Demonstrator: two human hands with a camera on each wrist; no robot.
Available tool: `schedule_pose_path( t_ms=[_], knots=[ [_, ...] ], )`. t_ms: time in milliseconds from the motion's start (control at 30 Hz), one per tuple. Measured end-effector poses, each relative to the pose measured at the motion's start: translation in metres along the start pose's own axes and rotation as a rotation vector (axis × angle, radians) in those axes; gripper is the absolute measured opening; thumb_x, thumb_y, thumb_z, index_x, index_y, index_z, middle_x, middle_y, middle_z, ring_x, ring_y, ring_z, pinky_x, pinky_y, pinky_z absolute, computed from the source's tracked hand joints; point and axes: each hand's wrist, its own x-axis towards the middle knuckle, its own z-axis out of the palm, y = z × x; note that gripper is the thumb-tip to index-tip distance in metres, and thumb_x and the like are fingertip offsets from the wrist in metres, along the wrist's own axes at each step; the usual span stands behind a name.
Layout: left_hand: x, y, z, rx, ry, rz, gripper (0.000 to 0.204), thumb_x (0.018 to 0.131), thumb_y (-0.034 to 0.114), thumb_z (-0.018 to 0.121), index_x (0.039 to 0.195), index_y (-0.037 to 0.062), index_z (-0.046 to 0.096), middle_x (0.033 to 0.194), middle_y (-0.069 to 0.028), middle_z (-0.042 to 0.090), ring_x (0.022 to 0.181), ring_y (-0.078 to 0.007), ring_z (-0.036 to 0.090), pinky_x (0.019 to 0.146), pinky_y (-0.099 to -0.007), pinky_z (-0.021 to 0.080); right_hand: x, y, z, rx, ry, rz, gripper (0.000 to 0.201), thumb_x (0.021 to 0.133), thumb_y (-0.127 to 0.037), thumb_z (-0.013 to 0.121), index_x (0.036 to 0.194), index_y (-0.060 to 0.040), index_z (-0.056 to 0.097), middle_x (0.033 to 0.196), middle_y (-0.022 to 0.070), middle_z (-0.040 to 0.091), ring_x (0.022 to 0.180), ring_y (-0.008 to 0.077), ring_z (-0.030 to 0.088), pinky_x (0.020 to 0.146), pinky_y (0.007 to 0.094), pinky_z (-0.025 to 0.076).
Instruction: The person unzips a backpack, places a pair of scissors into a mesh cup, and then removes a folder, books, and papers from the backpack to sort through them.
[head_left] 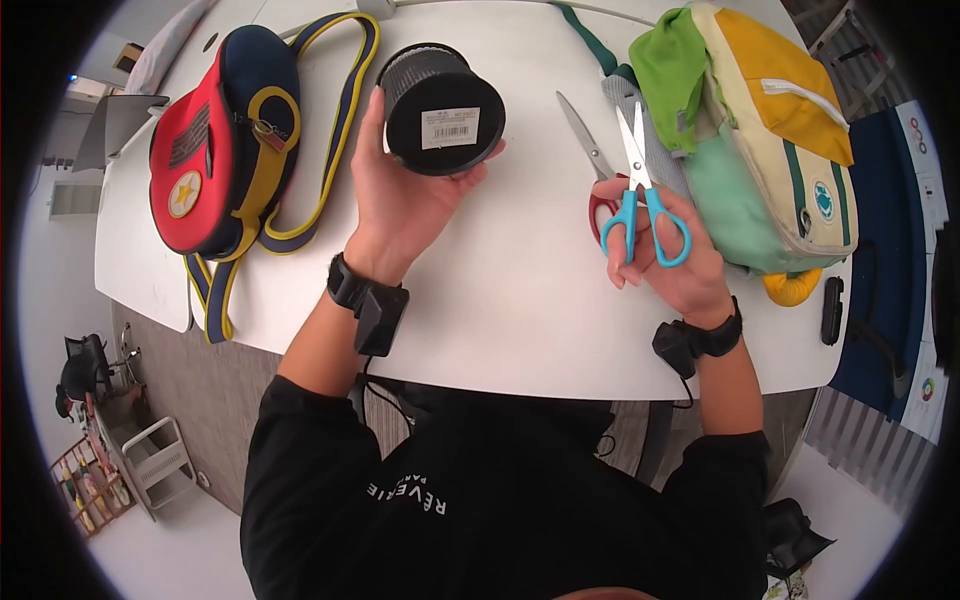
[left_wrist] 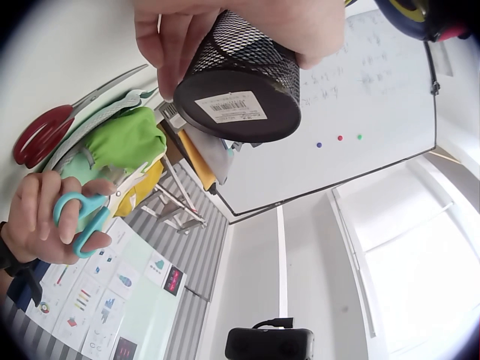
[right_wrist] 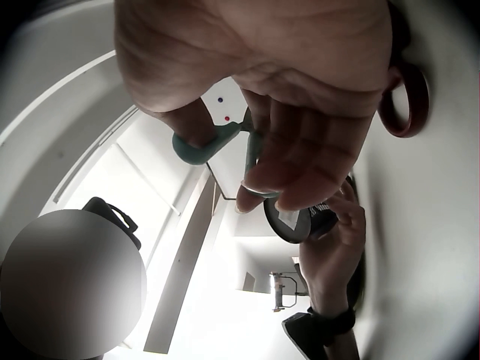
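Right of the mesh pen cup [head_left: 442, 110], blue scissors [head_left: 640, 190] pointing away, clasped by right hand [head_left: 672, 262]; cup tipped, base showing, gripped by left hand [head_left: 405, 200].

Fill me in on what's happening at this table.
A person sits at a white table. The left hand holds a black mesh cup tipped so its labelled base faces the camera. The right hand grips blue scissors; red scissors lie just beside them. A red bag lies at left, a green bag at right.
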Motion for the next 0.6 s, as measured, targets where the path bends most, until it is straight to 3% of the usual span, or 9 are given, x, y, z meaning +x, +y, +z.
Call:
schedule_pose_path(
  t_ms=[67, 200, 267, 300, 367, 500, 533, 600],
  knots=[
    [0.001, -0.001, -0.002, 0.033, -0.057, -0.02, 0.071, 0.097, 0.064, 0.037, 0.137, 0.0074, 0.053, 0.13, -0.0133, 0.06, 0.116, -0.0325, 0.059, 0.095, -0.0411, 0.049, -0.001, 0.004, -0.007, -0.037, -0.015, -0.007, 0.059, 0.097, -0.03, 0.065, 0.135, 0.0114, 0.046, 0.076, 0.0099, 0.064, 0.058, 0.012, 0.052, 0.058, 0.0261, 0.047],
    [-0.002, -0.004, 0.015, 0.015, 0.018, 0.017, 0.071, 0.098, 0.064, 0.037, 0.136, 0.0065, 0.054, 0.129, -0.0131, 0.06, 0.116, -0.0317, 0.059, 0.096, -0.0415, 0.049, -0.002, 0.002, -0.009, -0.135, -0.034, 0.0, 0.063, 0.095, -0.027, 0.068, 0.138, 0.0115, 0.045, 0.075, 0.0078, 0.064, 0.054, 0.0097, 0.052, 0.053, 0.0226, 0.045],
    [-0.002, -0.005, 0.02, 0.015, 0.075, 0.076, 0.071, 0.1, 0.062, 0.035, 0.141, 0.0055, 0.049, 0.129, -0.0258, 0.058, 0.106, -0.033, 0.063, 0.09, -0.0389, 0.051, -0.001, 0.0, -0.006, -0.171, -0.002, -0.011, 0.07, 0.091, -0.032, 0.072, 0.14, 0.01, 0.045, 0.07, 0.0069, 0.063, 0.052, 0.009, 0.051, 0.049, 0.022, 0.042],
    [-0.001, -0.004, 0.015, 0.014, 0.075, 0.076, 0.071, 0.1, 0.062, 0.035, 0.141, 0.0055, 0.049, 0.129, -0.0258, 0.058, 0.106, -0.033, 0.063, 0.09, -0.0389, 0.051, 0.0, 0.0, -0.004, -0.205, 0.029, -0.013, 0.077, 0.088, -0.038, 0.075, 0.141, 0.0086, 0.044, 0.066, 0.0059, 0.062, 0.049, 0.0084, 0.051, 0.045, 0.0215, 0.04],
    [-0.001, -0.001, 0.003, 0.023, -0.056, -0.014, 0.07, 0.098, 0.062, 0.038, 0.136, 0.0055, 0.054, 0.13, -0.0136, 0.059, 0.116, -0.0317, 0.059, 0.097, -0.0424, 0.049, 0.002, 0.002, -0.001, -0.218, 0.076, -0.015, 0.077, 0.087, -0.037, 0.076, 0.139, 0.0091, 0.045, 0.067, 0.0067, 0.063, 0.049, 0.0078, 0.052, 0.043, 0.0203, 0.039],
    [-0.003, -0.006, 0.011, 0.021, 0.004, 0.003, 0.07, 0.098, 0.062, 0.038, 0.136, 0.0058, 0.054, 0.129, -0.0137, 0.06, 0.114, -0.0326, 0.059, 0.093, -0.0407, 0.049, 0.001, 0.001, -0.009, -0.326, 0.1, 0.033, 0.074, 0.085, -0.037, 0.078, 0.135, 0.0106, 0.05, 0.069, 0.0085, 0.066, 0.05, 0.0076, 0.055, 0.039, 0.0181, 0.036],
    [-0.004, -0.007, 0.015, 0.024, 0.022, 0.025, 0.07, 0.099, 0.062, 0.036, 0.139, 0.0053, 0.051, 0.13, -0.0191, 0.059, 0.111, -0.0327, 0.061, 0.092, -0.0395, 0.05, 0.0, 0.0, -0.008, -0.328, 0.1, 0.029, 0.074, 0.085, -0.037, 0.078, 0.135, 0.0106, 0.05, 0.069, 0.0085, 0.066, 0.05, 0.0076, 0.055, 0.039, 0.0181, 0.036],
    [-0.003, -0.005, 0.015, 0.031, 0.037, 0.05, 0.071, 0.1, 0.061, 0.034, 0.142, 0.0048, 0.048, 0.13, -0.0245, 0.058, 0.108, -0.0328, 0.063, 0.09, -0.0384, 0.051, 0.0, 0.0, -0.007, -0.295, 0.118, 0.027, 0.042, 0.092, -0.009, 0.063, 0.129, 0.0089, 0.058, 0.072, 0.0076, 0.067, 0.048, 0.0061, 0.052, 0.041, 0.0173, 0.037]
  ],
)
